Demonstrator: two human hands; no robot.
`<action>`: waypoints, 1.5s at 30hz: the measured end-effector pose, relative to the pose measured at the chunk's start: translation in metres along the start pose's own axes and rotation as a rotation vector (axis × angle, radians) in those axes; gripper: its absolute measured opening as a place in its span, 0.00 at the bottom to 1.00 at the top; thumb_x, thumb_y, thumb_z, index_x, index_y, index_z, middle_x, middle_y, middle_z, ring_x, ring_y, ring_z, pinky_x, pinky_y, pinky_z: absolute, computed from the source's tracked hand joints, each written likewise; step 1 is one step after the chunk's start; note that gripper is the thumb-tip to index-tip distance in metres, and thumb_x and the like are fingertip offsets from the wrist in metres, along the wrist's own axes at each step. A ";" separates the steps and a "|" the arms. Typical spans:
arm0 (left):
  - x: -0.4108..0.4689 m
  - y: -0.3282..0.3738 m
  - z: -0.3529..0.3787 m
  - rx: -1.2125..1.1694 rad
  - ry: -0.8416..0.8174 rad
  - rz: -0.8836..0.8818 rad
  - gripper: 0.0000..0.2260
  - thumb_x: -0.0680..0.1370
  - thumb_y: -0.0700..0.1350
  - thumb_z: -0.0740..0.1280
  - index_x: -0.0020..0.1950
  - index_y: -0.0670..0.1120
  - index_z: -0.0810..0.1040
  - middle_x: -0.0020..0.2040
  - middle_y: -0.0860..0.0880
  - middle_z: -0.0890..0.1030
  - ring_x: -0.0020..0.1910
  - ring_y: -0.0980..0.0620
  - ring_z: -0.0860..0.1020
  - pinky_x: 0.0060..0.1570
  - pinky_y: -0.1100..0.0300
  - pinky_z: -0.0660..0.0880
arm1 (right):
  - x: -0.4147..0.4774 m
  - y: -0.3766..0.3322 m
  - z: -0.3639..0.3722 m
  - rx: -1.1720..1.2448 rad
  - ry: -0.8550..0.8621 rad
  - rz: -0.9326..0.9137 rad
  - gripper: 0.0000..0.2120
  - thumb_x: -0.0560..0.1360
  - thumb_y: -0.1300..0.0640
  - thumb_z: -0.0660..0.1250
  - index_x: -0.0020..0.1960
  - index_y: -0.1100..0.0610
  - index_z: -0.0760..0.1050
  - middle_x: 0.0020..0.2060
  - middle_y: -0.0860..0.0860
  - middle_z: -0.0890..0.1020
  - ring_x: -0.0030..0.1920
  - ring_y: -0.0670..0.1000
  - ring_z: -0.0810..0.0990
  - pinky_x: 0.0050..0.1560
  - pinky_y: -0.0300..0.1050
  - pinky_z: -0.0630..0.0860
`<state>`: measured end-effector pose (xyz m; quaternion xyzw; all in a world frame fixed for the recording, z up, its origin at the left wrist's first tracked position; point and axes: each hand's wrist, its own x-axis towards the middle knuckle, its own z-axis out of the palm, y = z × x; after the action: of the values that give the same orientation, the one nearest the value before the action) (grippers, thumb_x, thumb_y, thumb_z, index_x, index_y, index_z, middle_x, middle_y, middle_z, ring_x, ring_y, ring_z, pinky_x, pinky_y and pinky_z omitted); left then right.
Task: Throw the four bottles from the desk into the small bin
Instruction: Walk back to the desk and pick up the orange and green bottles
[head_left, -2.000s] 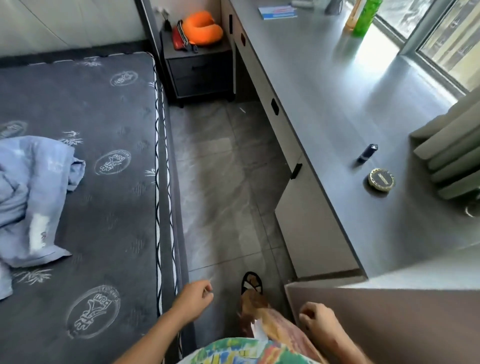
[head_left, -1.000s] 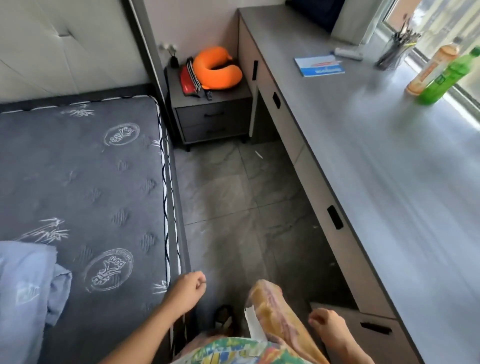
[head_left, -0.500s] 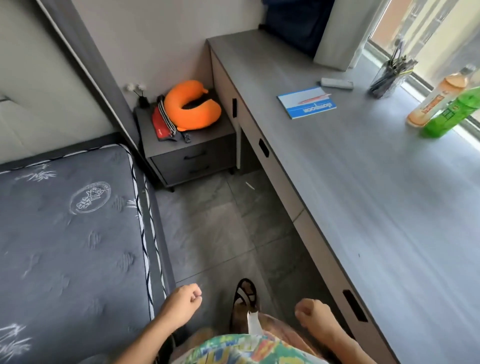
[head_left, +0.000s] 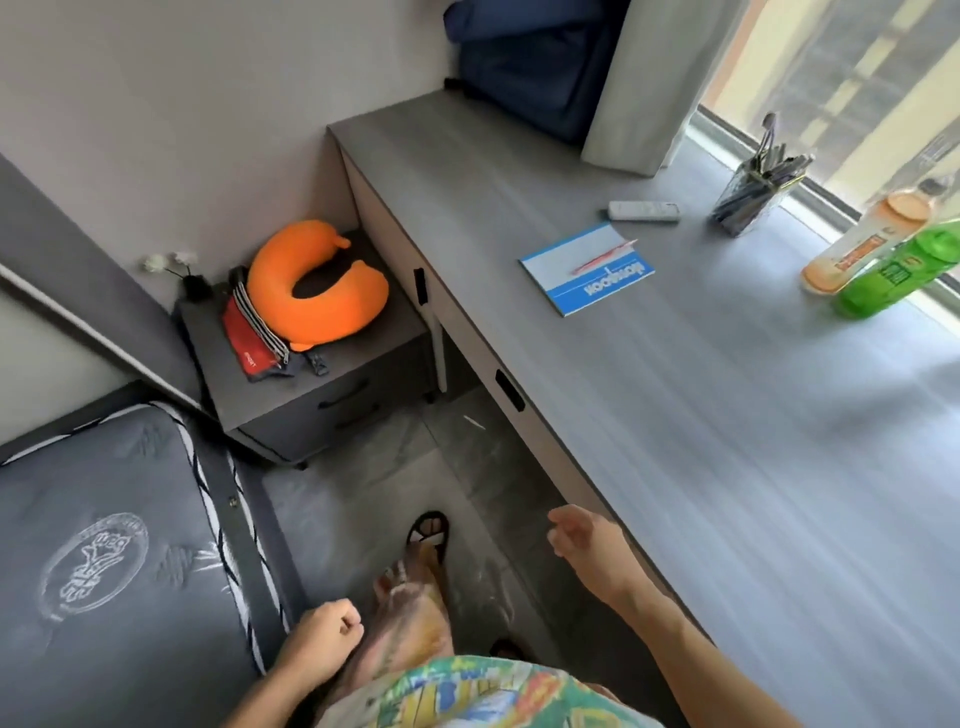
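Two bottles stand at the far right of the grey desk (head_left: 701, 415), by the window: a green bottle (head_left: 898, 270) and, just behind it, an orange-drink bottle (head_left: 857, 244). No bin is in view. My right hand (head_left: 582, 540) is lifted at the desk's front edge, empty, with fingers loosely apart and far from the bottles. My left hand (head_left: 322, 639) hangs low beside the bed, curled into a fist with nothing in it.
On the desk lie a blue notebook (head_left: 587, 270) with a pen, a white remote (head_left: 644, 210) and a pen holder (head_left: 753, 192). A nightstand (head_left: 332, 395) carries an orange neck pillow (head_left: 311, 286). The bed's mattress (head_left: 104, 545) fills the left; tiled floor runs between.
The view has advanced along the desk towards the bottles, which now look nearer. My right hand has risen to the desk edge and its fingers have opened.
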<state>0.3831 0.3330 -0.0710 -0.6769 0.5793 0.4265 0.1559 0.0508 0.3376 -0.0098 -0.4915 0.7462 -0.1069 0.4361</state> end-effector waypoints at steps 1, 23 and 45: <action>0.014 0.009 -0.018 0.017 -0.006 0.022 0.13 0.74 0.42 0.66 0.32 0.55 0.70 0.41 0.47 0.84 0.48 0.46 0.82 0.46 0.59 0.75 | 0.008 -0.006 -0.002 0.024 0.029 0.030 0.14 0.78 0.57 0.62 0.62 0.57 0.75 0.55 0.52 0.82 0.53 0.52 0.82 0.59 0.46 0.78; 0.160 0.360 -0.149 0.269 -0.138 0.812 0.09 0.77 0.47 0.63 0.55 0.48 0.78 0.49 0.50 0.83 0.45 0.53 0.79 0.50 0.59 0.76 | 0.067 0.001 -0.055 0.397 0.431 0.586 0.11 0.77 0.57 0.64 0.58 0.58 0.78 0.51 0.54 0.84 0.48 0.51 0.83 0.50 0.42 0.77; 0.205 0.678 -0.055 0.095 -0.161 1.072 0.17 0.72 0.43 0.71 0.59 0.42 0.74 0.53 0.44 0.78 0.45 0.51 0.77 0.51 0.52 0.77 | 0.184 0.128 -0.310 0.827 1.034 0.576 0.22 0.71 0.61 0.71 0.64 0.60 0.72 0.55 0.57 0.79 0.48 0.52 0.77 0.53 0.48 0.75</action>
<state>-0.2241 -0.0298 -0.0021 -0.2443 0.8482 0.4700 -0.0093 -0.2910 0.1656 -0.0005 0.0435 0.8557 -0.4801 0.1883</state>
